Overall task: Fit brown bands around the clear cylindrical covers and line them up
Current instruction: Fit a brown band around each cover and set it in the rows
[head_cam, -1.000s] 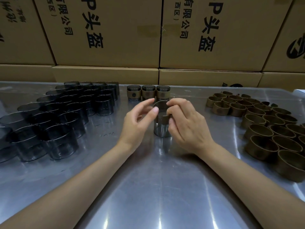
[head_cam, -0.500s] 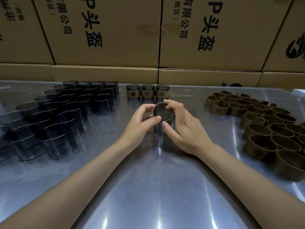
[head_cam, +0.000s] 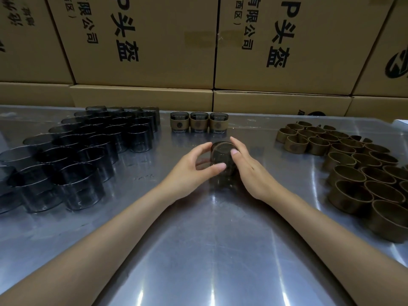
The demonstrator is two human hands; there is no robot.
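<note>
A clear cylindrical cover (head_cam: 221,154) stands at the middle of the metal table (head_cam: 198,250), with a brown band around its lower part mostly hidden by my fingers. My left hand (head_cam: 194,171) holds it from the left, thumb across its front. My right hand (head_cam: 249,168) holds it from the right, thumb on its rim. Three banded covers (head_cam: 199,122) stand in a row behind it.
Several bare clear covers (head_cam: 84,149) crowd the table's left side. Several loose brown bands (head_cam: 353,164) lie in a heap on the right. Stacked cardboard boxes (head_cam: 198,51) wall off the far edge.
The brown band has slid down from the cover's top to its lower part. Both hands have dropped lower around the cover, which now stands on the table.
</note>
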